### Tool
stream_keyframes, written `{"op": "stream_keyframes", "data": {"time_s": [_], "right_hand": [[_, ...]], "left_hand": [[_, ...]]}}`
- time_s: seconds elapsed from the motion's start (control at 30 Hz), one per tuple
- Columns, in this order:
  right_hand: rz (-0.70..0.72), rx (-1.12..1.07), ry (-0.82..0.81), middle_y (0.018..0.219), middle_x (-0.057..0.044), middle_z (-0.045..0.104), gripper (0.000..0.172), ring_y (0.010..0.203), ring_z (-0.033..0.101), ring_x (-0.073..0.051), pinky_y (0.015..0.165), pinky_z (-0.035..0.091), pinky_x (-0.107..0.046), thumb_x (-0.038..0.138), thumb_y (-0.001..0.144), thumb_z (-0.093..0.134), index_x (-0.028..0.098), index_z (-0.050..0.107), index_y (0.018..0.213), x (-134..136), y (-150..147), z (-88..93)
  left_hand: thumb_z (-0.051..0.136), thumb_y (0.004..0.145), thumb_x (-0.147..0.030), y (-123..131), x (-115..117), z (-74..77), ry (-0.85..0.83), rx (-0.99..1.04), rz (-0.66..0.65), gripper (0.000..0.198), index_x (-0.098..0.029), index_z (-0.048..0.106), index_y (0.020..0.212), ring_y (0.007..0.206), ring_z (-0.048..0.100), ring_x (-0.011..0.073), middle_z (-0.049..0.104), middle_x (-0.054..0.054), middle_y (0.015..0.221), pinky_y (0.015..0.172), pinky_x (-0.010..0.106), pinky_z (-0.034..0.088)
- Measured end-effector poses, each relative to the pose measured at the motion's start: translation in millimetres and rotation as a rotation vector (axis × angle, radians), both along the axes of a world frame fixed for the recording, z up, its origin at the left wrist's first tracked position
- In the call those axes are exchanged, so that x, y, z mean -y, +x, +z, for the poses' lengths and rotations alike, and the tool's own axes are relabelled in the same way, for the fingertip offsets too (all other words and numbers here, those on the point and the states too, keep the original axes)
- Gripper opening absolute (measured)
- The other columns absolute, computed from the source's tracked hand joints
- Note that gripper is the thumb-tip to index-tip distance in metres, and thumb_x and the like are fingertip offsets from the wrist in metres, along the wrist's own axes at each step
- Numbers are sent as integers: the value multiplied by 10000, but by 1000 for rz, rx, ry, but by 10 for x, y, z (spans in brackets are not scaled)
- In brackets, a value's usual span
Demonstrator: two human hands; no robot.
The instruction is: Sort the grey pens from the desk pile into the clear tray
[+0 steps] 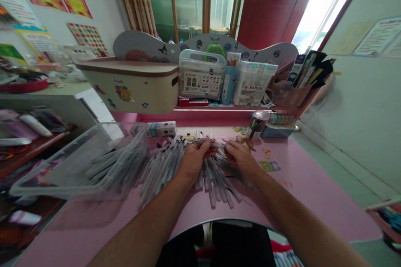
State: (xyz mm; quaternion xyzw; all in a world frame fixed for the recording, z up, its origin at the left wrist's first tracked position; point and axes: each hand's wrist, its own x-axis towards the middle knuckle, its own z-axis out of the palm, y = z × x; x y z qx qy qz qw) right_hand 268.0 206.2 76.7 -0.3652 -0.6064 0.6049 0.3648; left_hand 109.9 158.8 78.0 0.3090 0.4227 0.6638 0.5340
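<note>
My left hand [194,157] is closed on a thin, pale pen [216,144] held crosswise over the desk. The fingers of my right hand [240,156] pinch together at the pen's right end; whether they hold a separate small part is too small to tell. Beneath and around both hands, many translucent pens [163,167] lie in loose piles on the pink desk [300,200]. To the left, a clear plastic bin [59,192] stands tilted in view, with more pens [115,162] inside it.
A small white box [161,128] lies behind the pens. Right of it stand a clear-lidded pen cup [257,124] and a blue tin [277,132]. On the raised shelf are a cream storage box [134,87], marker cases [200,77] and a pink holder [290,93].
</note>
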Motion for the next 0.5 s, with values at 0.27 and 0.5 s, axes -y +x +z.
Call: {"op": "stream_keyframes", "data": {"time_s": [0.27, 0.5], "right_hand": [[-54, 29, -8, 587, 17, 490, 415, 446, 362, -88, 399, 211, -220, 547, 884, 454, 186, 552, 706, 4, -8, -12], [9, -89, -110, 563, 75, 424, 271, 395, 263, -62, 381, 143, -201, 472, 793, 598, 215, 510, 790, 15, -22, 4]], "left_hand": [[802, 681, -412, -11, -12, -5, -1, 7, 14, 353, -115, 724, 855, 681, 700, 135, 746, 71, 779, 640, 208, 560], [803, 680, -413, -3, -6, -6, 7, 4, 16, 358, -110, 723, 855, 677, 699, 137, 745, 75, 776, 644, 213, 560]]}}
